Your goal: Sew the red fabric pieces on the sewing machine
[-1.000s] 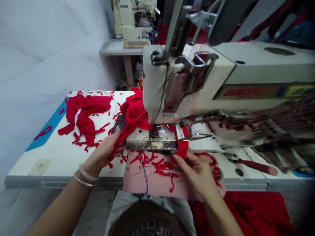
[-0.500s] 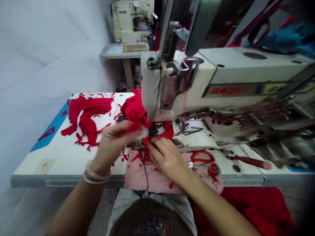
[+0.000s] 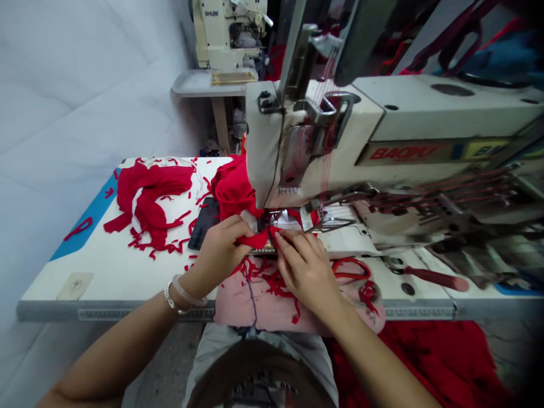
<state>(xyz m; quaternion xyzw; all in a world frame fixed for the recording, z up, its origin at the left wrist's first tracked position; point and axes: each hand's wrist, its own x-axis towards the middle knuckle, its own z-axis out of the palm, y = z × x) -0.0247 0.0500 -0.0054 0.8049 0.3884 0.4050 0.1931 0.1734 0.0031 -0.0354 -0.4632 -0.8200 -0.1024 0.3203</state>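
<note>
Just in front of the needle area of a white sewing machine (image 3: 266, 141), both hands are on a red fabric piece (image 3: 258, 240). My left hand (image 3: 223, 246) pinches its left end between thumb and fingers. Close to the presser foot, my right hand (image 3: 304, 263) has its fingertips closed on the right part of the fabric. Part of the piece is hidden under the fingers. Behind my left hand lies a heap of red cloth (image 3: 233, 184), beside a dark flat object (image 3: 204, 221).
Red cloth with scraps (image 3: 155, 207) lies on the left of the table. Red-handled scissors (image 3: 352, 268) rest on a pink cloth (image 3: 272, 311) strewn with clippings. A red-handled tool (image 3: 437, 279) is at right. More red fabric (image 3: 442, 357) hangs below the table edge.
My left hand has moved right and lower, onto the red fabric by the needle area. My right hand has shifted slightly right. The dark flat object shows more now.
</note>
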